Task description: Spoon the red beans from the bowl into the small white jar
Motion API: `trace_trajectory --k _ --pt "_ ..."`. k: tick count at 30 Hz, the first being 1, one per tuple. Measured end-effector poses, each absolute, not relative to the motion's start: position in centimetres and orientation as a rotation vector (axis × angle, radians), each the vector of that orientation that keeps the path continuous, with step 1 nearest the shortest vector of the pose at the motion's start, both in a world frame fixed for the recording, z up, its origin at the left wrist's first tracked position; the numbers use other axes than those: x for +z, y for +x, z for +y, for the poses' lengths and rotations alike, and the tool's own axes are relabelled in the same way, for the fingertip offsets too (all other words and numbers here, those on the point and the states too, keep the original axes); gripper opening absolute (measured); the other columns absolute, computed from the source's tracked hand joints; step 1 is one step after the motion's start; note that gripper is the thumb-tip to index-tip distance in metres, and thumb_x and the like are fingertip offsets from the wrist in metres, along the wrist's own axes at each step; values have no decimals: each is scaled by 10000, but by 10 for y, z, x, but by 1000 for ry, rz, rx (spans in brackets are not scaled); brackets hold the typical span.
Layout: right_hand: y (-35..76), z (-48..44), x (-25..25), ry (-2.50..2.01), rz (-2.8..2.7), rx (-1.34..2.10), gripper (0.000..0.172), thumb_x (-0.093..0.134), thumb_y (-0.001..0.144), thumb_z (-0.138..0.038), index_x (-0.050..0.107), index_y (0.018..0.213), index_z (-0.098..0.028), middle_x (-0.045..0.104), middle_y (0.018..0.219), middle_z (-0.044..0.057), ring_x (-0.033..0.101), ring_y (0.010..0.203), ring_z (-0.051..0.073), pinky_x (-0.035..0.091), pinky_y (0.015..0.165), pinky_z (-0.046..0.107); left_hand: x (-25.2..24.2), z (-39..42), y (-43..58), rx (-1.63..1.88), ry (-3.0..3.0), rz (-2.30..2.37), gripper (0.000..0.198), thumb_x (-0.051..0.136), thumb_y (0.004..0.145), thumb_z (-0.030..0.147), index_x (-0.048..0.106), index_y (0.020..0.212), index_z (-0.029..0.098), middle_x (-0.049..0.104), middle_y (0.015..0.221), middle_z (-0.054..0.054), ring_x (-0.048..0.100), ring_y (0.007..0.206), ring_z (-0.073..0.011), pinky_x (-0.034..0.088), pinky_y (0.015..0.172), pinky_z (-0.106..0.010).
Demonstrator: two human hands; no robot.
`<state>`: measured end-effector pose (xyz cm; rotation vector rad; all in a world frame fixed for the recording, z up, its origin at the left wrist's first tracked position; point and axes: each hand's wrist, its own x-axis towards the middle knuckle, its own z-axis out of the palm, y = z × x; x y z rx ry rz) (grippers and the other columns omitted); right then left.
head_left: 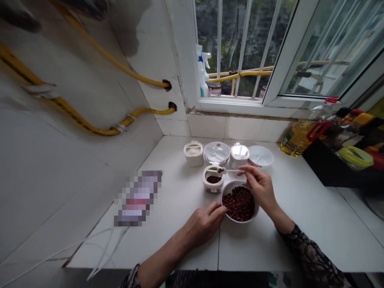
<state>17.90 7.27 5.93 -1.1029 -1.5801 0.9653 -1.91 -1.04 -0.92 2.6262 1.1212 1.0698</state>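
Note:
My right hand [261, 187] pinches the handle of a small white spoon [232, 171]. A few dark red bits lie in the spoon's bowl, which is over the open top of a small seasoning jar [213, 189]. More dark red bits, looking like dried peppercorns, fill part of the jar. Just in front stands a white bowl with a pink rim [241, 222], holding many of the same dried peppercorns [239, 203]. The fingers of my left hand [206, 221] are closed on the bowl's left edge, with the thumb hidden.
Behind stand a seasoning jar with pale contents [193, 156], a lidded jar [239, 155], a glass-like bowl [217, 153] and a white dish [261, 156]. An oil bottle [295, 138] and a black rack [319, 162] are right. A blurred phone-like object [139, 199] with cable lies left.

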Motion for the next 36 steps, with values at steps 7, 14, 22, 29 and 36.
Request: trace_trajectory --k 7,14,22,29,36 --pt "175 69 54 -756 -2180 324 340 412 896 -129 701 1061 -200 731 1044 117 692 918 223 538 796 353 -12 -10 -19 1078 2645 1136 176 404 973 150 521 1104 153 615 864 -59 648 692 -138 552 571 -214" --pt "200 73 66 -872 -1939 395 207 470 900 -169 675 891 -197 699 716 30 664 615 160 528 597 265 -12 -10 -19 1056 2641 1139 177 398 974 146 511 1110 155 628 901 -61 655 721 -136 564 589 -218" --pt "202 79 44 -861 -2302 209 242 433 866 -99 659 892 -183 699 774 58 633 629 160 468 593 259 -9 -10 -19 1066 2628 1141 186 401 972 144 523 1112 162 632 894 -63 656 707 -131 557 582 -206" --pt "202 78 44 -1005 -2148 518 244 440 839 -132 678 828 -183 708 730 38 648 636 158 477 613 254 -9 -10 -19 1077 2643 1141 181 393 978 148 515 1111 157 633 897 -63 653 697 -128 549 576 -203" --pt "206 83 49 -1156 -1855 864 216 478 783 -218 689 754 -185 661 594 7 619 569 155 472 558 247 -9 -10 -19 1085 2636 1130 173 400 975 139 524 1094 152 629 885 -61 644 686 -124 541 563 -201"
